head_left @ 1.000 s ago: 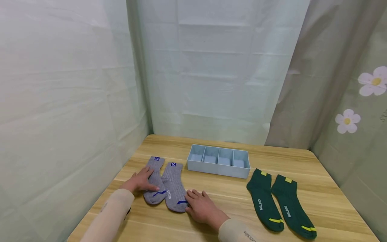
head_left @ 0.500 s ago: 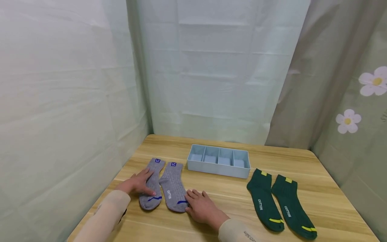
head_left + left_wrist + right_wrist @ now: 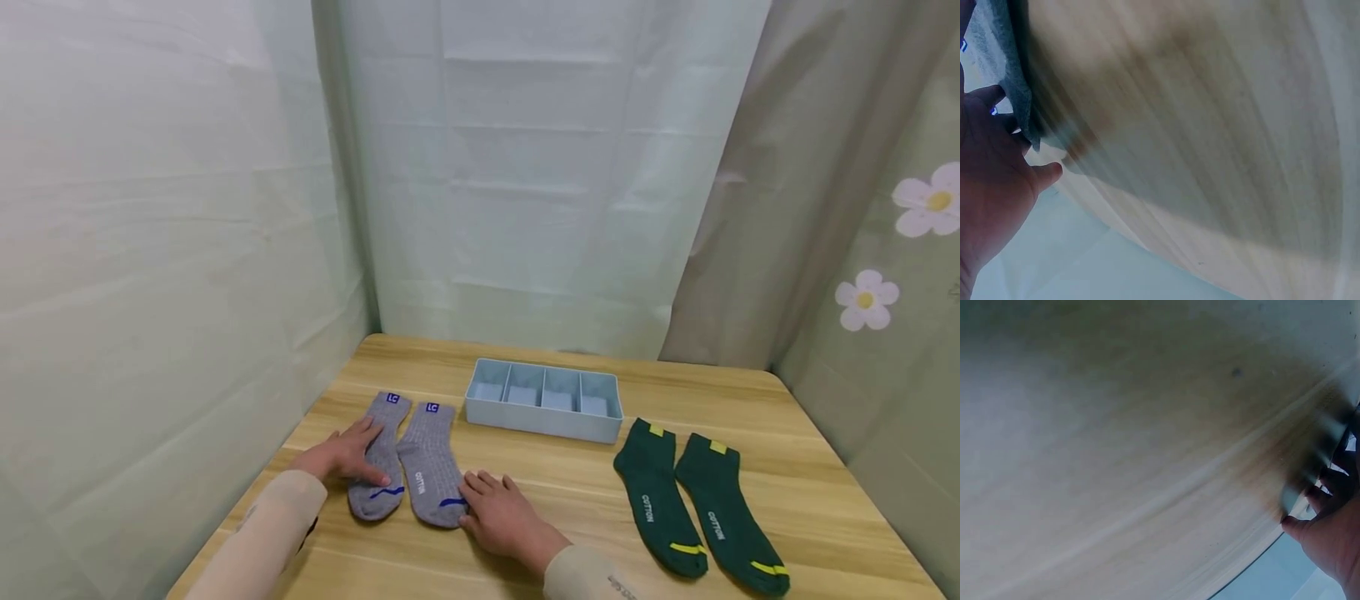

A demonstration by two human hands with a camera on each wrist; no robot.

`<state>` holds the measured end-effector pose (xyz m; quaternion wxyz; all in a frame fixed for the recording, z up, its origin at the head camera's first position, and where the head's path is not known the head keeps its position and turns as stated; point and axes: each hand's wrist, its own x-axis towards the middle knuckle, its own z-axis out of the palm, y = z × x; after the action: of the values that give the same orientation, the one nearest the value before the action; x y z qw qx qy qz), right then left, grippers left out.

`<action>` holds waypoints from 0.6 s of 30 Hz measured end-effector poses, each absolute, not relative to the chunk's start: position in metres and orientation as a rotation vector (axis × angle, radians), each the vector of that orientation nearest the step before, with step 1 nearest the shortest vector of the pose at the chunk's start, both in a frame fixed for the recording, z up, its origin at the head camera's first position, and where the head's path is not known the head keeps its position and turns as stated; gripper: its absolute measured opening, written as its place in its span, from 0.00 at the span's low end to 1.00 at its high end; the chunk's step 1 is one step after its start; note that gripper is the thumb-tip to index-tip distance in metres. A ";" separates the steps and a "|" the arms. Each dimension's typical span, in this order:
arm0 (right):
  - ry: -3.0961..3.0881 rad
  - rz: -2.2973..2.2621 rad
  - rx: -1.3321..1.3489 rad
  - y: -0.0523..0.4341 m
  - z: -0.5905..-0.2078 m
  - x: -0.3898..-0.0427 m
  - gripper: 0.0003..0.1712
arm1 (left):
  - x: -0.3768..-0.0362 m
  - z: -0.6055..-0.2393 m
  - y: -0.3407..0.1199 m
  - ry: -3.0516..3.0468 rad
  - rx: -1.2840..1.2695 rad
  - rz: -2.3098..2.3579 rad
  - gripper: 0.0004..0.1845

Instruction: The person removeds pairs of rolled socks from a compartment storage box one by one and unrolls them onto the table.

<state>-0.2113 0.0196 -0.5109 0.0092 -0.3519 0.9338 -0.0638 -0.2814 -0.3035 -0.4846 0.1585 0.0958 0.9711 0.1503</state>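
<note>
Pale green curtains hang round my wooden table point(image 3: 540, 500), with a blue divided tray point(image 3: 543, 408) toward the back. My left hand point(image 3: 347, 454) lies flat, fingers straight, on the left grey sock point(image 3: 381, 471), and my right hand point(image 3: 501, 521) rests beside the toe of the right grey sock point(image 3: 431, 467), fingertips touching its edge, holding nothing. Both grey socks lie side by side at the front left, edges nearly meeting; the hands stand apart, one on each side of the pair. I judge the work is squaring the pair up, so I should press lightly and slide with flat fingers, since pinching would wrinkle the knit.

Only the head view shows the green socks point(image 3: 693, 504) lying well apart on the right. My left wrist camera gives a blurred close look at my left hand point(image 3: 988, 181) against the grey sock's edge point(image 3: 1019, 81). My right wrist view is mostly blurred wood, my right hand point(image 3: 1332, 540) in the corner.
</note>
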 end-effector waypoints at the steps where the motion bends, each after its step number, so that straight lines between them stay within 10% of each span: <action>1: 2.916 -0.205 -1.098 0.019 -0.511 -0.211 0.31 | -0.281 -0.485 -0.304 2.777 0.272 0.423 0.60; 18: 2.986 -0.617 -1.116 0.075 -0.473 -0.242 0.32 | -0.309 -0.452 -0.253 3.023 0.409 0.503 0.41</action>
<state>-0.2424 0.0747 -0.4729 -0.0527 -0.3432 0.9184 -0.1897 -0.3086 -0.2530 -0.4523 0.0251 0.1321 0.9775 0.1626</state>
